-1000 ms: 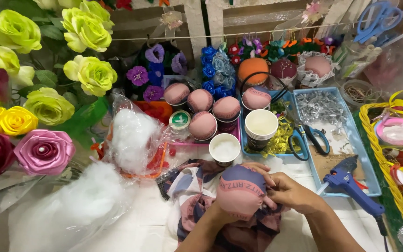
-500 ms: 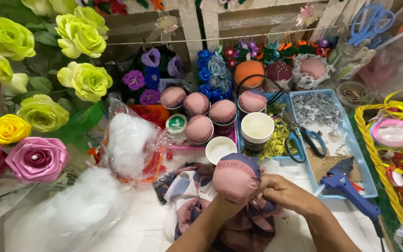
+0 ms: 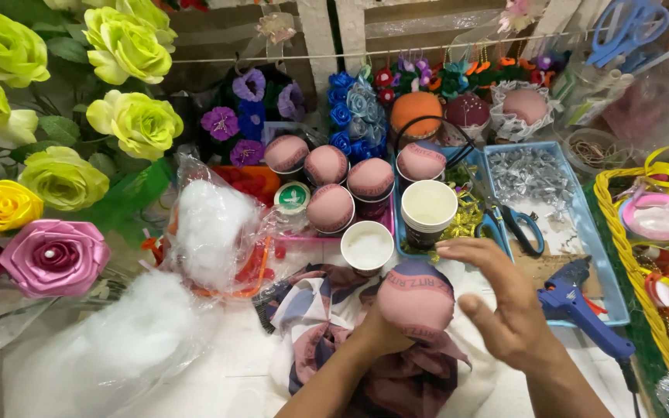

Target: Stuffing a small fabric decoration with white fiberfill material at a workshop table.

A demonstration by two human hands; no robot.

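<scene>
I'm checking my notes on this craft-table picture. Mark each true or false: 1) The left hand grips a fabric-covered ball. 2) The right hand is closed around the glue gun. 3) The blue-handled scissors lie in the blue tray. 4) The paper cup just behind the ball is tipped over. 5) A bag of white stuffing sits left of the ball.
1) True: the left hand grips the fabric-covered ball from below.
2) False: the right hand is open beside the ball; the glue gun lies untouched to its right.
3) True: the scissors lie in the blue tray.
4) False: the paper cup stands upright.
5) True: the bag of white stuffing sits to the left.
</scene>
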